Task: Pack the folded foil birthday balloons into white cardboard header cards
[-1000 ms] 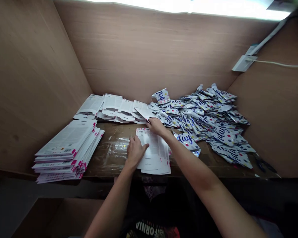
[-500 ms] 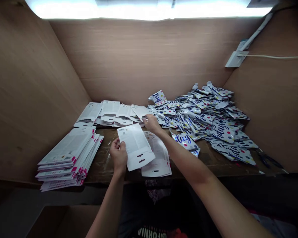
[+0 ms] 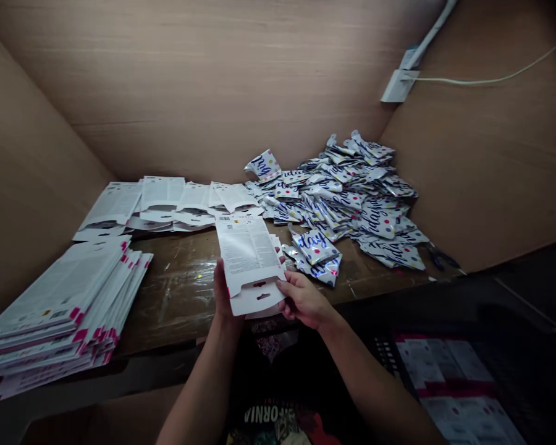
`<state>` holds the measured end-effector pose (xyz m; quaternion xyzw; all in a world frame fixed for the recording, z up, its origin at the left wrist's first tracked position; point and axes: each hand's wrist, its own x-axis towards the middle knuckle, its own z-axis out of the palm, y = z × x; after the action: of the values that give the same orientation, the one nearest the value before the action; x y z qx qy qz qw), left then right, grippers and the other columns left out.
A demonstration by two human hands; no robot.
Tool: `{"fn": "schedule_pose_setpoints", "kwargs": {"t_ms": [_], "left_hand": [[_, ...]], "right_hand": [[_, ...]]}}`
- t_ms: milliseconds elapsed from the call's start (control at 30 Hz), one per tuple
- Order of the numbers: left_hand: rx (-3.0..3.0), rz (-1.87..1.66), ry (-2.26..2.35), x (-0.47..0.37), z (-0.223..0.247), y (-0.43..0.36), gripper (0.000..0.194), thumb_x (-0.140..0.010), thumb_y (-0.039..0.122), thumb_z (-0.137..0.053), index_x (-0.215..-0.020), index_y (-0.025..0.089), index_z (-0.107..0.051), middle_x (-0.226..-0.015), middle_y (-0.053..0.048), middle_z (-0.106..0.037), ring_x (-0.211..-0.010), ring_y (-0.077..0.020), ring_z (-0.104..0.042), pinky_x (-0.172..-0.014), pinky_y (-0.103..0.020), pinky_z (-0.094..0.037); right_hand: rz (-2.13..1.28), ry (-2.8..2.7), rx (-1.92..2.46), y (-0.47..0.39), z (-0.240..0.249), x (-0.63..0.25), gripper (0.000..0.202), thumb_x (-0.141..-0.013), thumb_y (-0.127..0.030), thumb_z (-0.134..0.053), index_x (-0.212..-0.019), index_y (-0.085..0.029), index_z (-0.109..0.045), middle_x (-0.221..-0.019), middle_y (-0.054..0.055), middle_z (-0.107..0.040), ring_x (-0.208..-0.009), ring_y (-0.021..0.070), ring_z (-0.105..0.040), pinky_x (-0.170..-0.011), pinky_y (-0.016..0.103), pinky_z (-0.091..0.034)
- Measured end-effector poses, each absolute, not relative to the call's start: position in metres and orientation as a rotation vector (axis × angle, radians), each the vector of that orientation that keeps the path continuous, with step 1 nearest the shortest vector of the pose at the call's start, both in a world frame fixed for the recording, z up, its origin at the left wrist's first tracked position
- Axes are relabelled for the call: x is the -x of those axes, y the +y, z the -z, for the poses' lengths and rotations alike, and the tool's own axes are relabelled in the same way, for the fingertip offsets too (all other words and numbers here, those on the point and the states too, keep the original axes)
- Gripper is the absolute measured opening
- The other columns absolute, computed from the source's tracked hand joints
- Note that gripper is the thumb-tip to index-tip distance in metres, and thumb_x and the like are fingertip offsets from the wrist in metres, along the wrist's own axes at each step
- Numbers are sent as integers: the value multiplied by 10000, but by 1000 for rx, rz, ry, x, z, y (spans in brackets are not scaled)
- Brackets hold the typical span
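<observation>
A white printed envelope (image 3: 250, 253) with hang holes at its near end is held up in front of me, with other white packaging partly visible behind it. My left hand (image 3: 222, 289) grips its left edge, with some fingers hidden behind. At the lower right corner, beside the open flap, my right hand (image 3: 301, 299) pinches the envelope. Several similar envelopes (image 3: 162, 193) lie in an overlapping row at the back. Just right of my hands are a few foil pieces (image 3: 315, 247) with blue lettering and dots.
A tall pile of white and pink envelopes (image 3: 65, 296) stands at the left. Foil pieces (image 3: 352, 198) are heaped at the back right, with dark pliers (image 3: 441, 258) near the right wall. Wooden panels surround the brown table (image 3: 180, 296).
My right hand has come back from the rear row to the near end of the held envelope. The envelope is now more upright, and the camera view has shifted.
</observation>
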<state>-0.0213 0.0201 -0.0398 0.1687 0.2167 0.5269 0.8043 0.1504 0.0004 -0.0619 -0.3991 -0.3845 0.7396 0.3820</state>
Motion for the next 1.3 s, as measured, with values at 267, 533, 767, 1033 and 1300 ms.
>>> {"fn": "schedule_pose_setpoints", "kwargs": {"t_ms": [267, 533, 767, 1033, 1300], "left_hand": [[-413, -1223, 394, 17, 32, 30, 963, -841, 834, -583, -1539, 173, -527, -1465, -219, -642, -1459, -451, -511, -1159, -644, -457], [-392, -1265, 400, 10, 27, 41, 947, -832, 833, -606, -1522, 188, -545, -1356, -212, -709, -1370, -452, -590, -1116, -688, -474], [-282, -1376, 428, 11, 22, 39, 786, -879, 738, -626, -1436, 184, -619, -1165, -167, -775, -1138, -402, -724, -1023, -657, -551], [-268, -1314, 436, -10, 18, 33, 755, -870, 690, -638, -1344, 103, -660, -1088, -186, -785, -1023, -384, -763, -926, -565, -623], [-203, -1288, 502, -10, 15, 26, 779, -890, 728, -557, -1253, 55, -706, -1056, -201, -792, -915, -340, -776, -917, -522, -632]], "right_hand": [[-345, -1845, 1589, 31, 62, -247, 516, -952, -302, -661, -1443, -163, -585, -1486, 203, -622, -1391, 350, -558, -1119, 527, -458], [-6, -2293, 1779, 91, 53, -272, 403, -963, -82, -494, -1312, -120, -692, -1220, 197, -762, -1214, 322, -660, -1070, 440, -449], [-59, -2108, 976, 6, 11, -236, 266, -1024, -159, -502, -1199, -215, -694, -1055, 82, -776, -986, 251, -719, -878, 371, -547], [326, -2448, 920, -26, -13, -184, 195, -1024, -69, -546, -1136, -114, -699, -972, 100, -775, -872, 240, -706, -792, 381, -494], [359, -2298, 917, -18, 17, -146, 291, -1057, -90, -508, -1303, -94, -663, -1207, 149, -773, -1116, 275, -711, -947, 407, -527]]}}
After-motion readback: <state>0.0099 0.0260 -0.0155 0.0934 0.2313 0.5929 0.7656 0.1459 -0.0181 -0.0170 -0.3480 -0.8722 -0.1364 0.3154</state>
